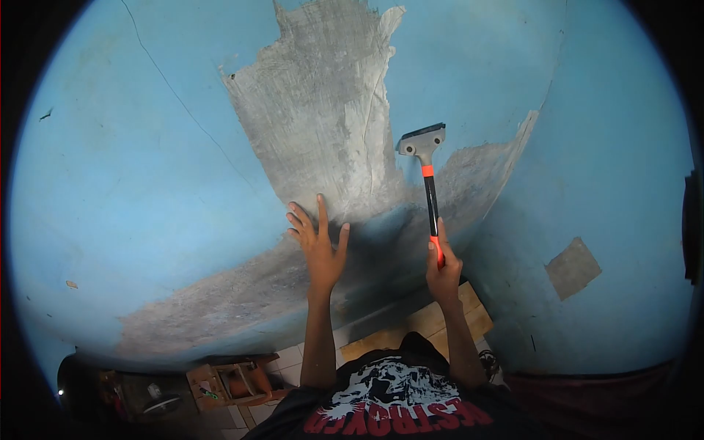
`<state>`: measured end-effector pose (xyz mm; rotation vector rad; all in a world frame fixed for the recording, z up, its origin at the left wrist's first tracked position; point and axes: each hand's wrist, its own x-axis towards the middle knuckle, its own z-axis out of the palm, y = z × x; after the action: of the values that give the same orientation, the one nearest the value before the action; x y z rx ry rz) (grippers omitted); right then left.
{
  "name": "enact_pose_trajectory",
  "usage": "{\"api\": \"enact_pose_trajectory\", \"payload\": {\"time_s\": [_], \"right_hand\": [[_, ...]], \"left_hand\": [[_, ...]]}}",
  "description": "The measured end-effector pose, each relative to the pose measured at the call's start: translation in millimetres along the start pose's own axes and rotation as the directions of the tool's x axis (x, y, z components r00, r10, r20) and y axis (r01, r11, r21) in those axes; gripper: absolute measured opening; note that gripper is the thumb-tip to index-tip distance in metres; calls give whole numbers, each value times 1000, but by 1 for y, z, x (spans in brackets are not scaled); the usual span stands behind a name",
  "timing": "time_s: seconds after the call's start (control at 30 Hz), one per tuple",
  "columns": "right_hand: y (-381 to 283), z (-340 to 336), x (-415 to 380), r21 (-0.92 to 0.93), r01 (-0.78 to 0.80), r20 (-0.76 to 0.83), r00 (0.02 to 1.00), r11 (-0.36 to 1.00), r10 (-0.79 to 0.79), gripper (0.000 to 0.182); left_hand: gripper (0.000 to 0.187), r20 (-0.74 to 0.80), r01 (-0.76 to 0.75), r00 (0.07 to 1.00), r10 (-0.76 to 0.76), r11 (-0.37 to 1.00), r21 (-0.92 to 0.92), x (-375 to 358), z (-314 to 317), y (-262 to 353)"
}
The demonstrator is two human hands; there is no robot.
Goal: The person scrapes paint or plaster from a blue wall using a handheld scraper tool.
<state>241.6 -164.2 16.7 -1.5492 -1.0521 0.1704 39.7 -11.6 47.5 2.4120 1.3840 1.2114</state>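
My right hand is wrapped round the orange and black handle of a long scraper. Its wide grey head points up, over blue paint just right of the bare patch. My left hand has its fingers spread, with the fingertips at the lower part of the bare grey patch on the wall. Around that patch the wall is painted light blue. Ragged, pale paint edges run down the patch's right side.
A stripped grey band runs low along the wall, left and right. A small bare square shows on the right-hand wall. Below, a wooden box-like piece stands on the tiled floor. A thin crack crosses the upper left paint.
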Motion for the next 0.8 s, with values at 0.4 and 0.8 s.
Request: {"api": "enact_pose_trajectory", "payload": {"time_s": [0.4,0.8], "right_hand": [[12,-1,-19,-8,16,60,998,1000,-15,49],[57,-5,-30,-43,160,62,986,986,-157,47]], "left_hand": [[77,27,19,999,-22,994,104,-3,13,-15],[75,-231,11,971,70,944,330,0,78,-63]]}}
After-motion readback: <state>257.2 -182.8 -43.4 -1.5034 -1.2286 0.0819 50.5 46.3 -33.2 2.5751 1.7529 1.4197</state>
